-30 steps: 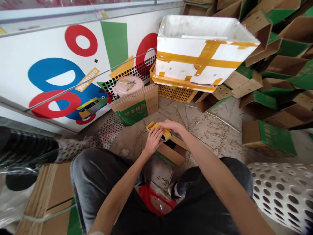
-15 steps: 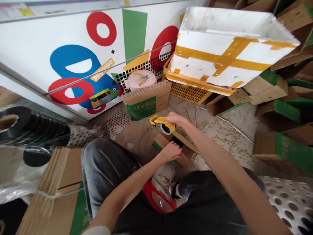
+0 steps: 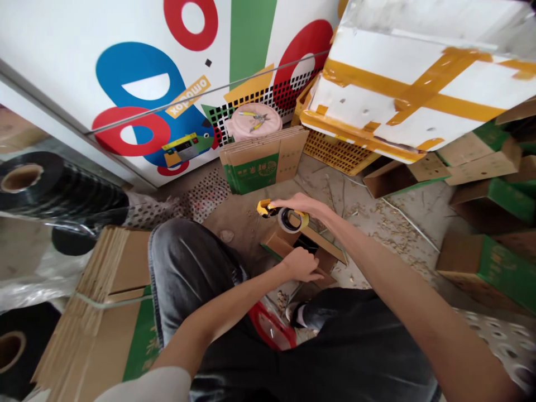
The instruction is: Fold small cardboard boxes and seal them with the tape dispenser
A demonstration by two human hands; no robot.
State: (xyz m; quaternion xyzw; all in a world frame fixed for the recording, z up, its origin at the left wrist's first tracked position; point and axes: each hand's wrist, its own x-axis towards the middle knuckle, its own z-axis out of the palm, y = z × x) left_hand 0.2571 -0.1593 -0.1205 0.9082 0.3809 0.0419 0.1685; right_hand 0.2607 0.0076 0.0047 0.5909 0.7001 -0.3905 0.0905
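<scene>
In the head view, my right hand (image 3: 298, 204) grips a yellow tape dispenser (image 3: 263, 208) with a tape roll (image 3: 290, 220) on it, held just above a small cardboard box (image 3: 330, 245). The box stands on the floor between my legs with its flaps up and a dark gap in its middle. My left hand (image 3: 302, 263) is at the near side of this box, its fingers bent over the near flap with one finger reaching out. Part of the grip is hidden behind the hand.
Flat cartons (image 3: 263, 164) lean beside a pink lidded container (image 3: 255, 123) with pliers on top. A taped white foam box (image 3: 377, 95) rests on a yellow crate (image 3: 335, 151). Open cartons (image 3: 481, 268) lie right; bundled cartons (image 3: 121, 312) and black film rolls (image 3: 62, 184) lie left.
My left hand has come out of the box's middle to its near flap. The tape dispenser has turned slightly and sits a little lower over the box. The view has tipped downward.
</scene>
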